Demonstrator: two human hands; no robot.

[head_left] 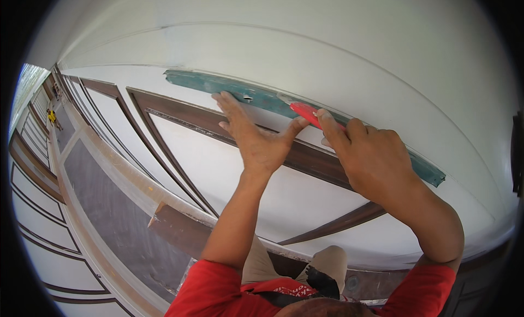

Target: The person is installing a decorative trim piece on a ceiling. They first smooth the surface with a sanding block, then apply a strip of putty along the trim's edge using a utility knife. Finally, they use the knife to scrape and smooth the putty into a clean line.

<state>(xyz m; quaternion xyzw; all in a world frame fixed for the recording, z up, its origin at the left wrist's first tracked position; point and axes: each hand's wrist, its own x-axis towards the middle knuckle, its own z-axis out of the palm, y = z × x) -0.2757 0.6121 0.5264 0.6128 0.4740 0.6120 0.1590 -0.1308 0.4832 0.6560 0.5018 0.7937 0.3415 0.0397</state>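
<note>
A long teal-green strip (202,81) with a small slot in it lies against the white wall (349,49), slanting down to the right. My left hand (261,145) has its fingers spread, their tips at the lower edge of the strip and its thumb stretched toward my right hand (376,156). The right hand is closed around a red utility knife (307,114), whose tip meets the strip just right of the slot. My right fingers hide part of the knife handle, and the right hand covers part of the strip.
Dark brown moulding (169,114) frames white panels below the strip. A brown board-like piece (180,228) lies beside my left arm. The grey floor (109,208) runs along a corridor toward a distant person in yellow (52,117). More framed panels line the opposite side.
</note>
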